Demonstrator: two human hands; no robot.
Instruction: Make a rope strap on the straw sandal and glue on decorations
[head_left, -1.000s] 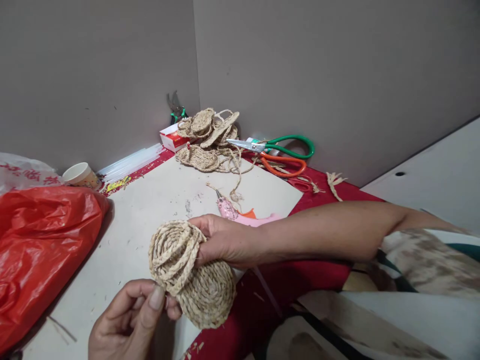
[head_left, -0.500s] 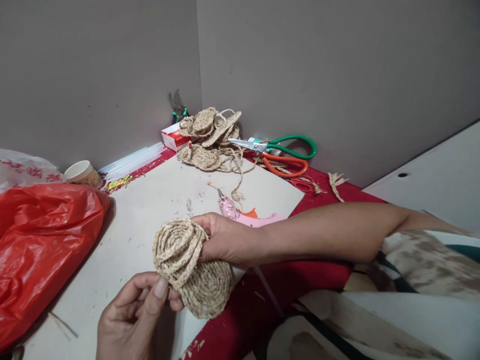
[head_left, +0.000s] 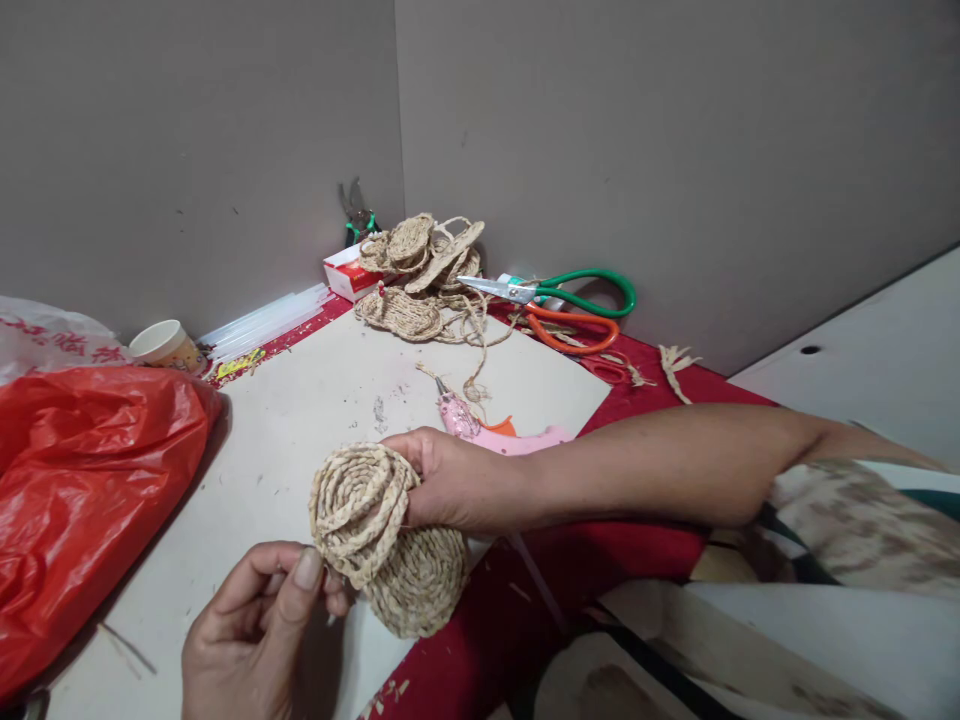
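Note:
A small braided straw slipper (head_left: 420, 580), with a coiled sole and braided bands across one end, is held over the white board. My right hand (head_left: 457, 480) is closed around its banded end from the right, with the fingers partly hidden in and behind the straw. My left hand (head_left: 259, 620) is closed in a pinch at the slipper's lower left edge. Its thumb lies close to the outer braid, and what its fingertips hold is too small to make out. Beyond my right wrist lies a pink glue gun (head_left: 487, 430) with an orange trigger.
A pile of straw slippers and cords (head_left: 420, 270) sits at the back corner by pruning shears (head_left: 356, 215). Large scissors (head_left: 555, 300) lie to its right. Clear glue sticks (head_left: 262, 322), a paper cup (head_left: 166, 346) and a red plastic bag (head_left: 97, 480) line the left side.
My left hand has shifted slightly left and its thumb has drawn back from the braid. The slipper's banded end has tipped slightly down; my right hand keeps its hold.

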